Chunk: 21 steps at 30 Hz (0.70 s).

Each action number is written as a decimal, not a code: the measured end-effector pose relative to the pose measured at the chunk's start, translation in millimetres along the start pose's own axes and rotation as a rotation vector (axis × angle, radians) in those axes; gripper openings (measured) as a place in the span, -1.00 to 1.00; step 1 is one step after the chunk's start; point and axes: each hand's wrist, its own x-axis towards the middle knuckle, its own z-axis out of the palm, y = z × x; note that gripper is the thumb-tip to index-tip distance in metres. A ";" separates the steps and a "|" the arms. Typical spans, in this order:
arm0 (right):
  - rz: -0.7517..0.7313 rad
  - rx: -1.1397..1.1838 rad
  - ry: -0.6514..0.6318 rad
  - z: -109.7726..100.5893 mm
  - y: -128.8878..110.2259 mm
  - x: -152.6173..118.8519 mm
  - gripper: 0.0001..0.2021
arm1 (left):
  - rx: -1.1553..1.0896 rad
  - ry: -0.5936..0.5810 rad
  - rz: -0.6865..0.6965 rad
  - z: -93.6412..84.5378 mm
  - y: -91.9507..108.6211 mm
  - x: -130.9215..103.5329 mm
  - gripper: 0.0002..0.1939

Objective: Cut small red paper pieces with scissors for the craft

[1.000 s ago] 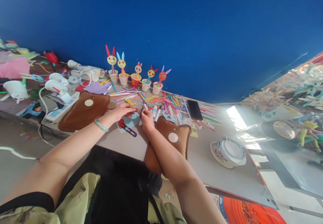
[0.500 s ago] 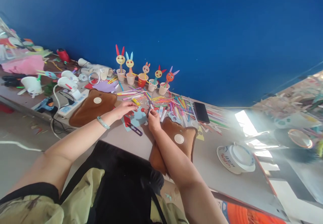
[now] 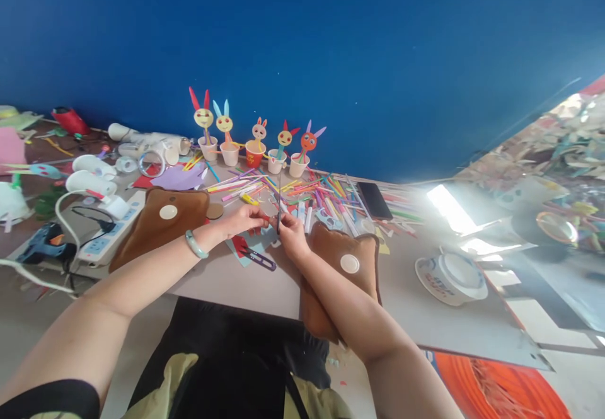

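My right hand (image 3: 290, 233) is closed on a pair of scissors (image 3: 278, 208), whose thin blades point up and away from me. Close beside it, my left hand (image 3: 248, 219) pinches something small that looks reddish, at the scissors; its shape is too small to make out. Just beyond my left fingers lies a yellow object (image 3: 249, 199). Below the hands are a pale blue paper sheet (image 3: 243, 260), a red paper piece (image 3: 239, 244) and dark thread snips (image 3: 261, 259). A brown cushion (image 3: 326, 249) lies under my right forearm.
Several paper-cup rabbit figures (image 3: 255, 153) line the blue wall. Colourful sticks and pens (image 3: 331, 198) are scattered before them, near a black phone (image 3: 375, 200). Another brown cushion (image 3: 163, 227) and a power strip (image 3: 113, 230) sit left; a white bowl (image 3: 451, 278) stands right.
My left hand has come closer to the scissors and moved off the yellow object. The scissors have turned more upright in my right hand. The whole view has shifted.
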 end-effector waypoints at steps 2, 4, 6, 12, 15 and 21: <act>-0.007 -0.054 0.005 0.2 0.5 -0.6 -0.74 | 0.001 -0.018 0.008 -2.0 -0.9 0.4 -0.90; -0.021 -0.085 0.015 0.1 1.1 -0.8 -0.77 | -0.001 -0.040 0.021 -3.5 -3.1 1.6 -0.89; -0.029 -0.108 0.018 -0.4 1.8 -0.5 -0.80 | -0.005 -0.069 0.029 -5.2 -6.1 3.7 -0.86; -0.036 -0.191 0.010 -4.1 3.6 1.1 -0.83 | 0.005 -0.163 0.067 -14.5 -15.9 9.4 -0.80; -0.038 -0.196 -0.005 -5.2 4.0 1.6 -0.82 | 0.007 -0.162 0.076 -17.4 -19.5 9.8 -0.74; -0.043 -0.205 -0.016 -4.7 1.5 1.3 -0.81 | 0.011 -0.110 0.128 -13.3 -19.7 5.5 -0.77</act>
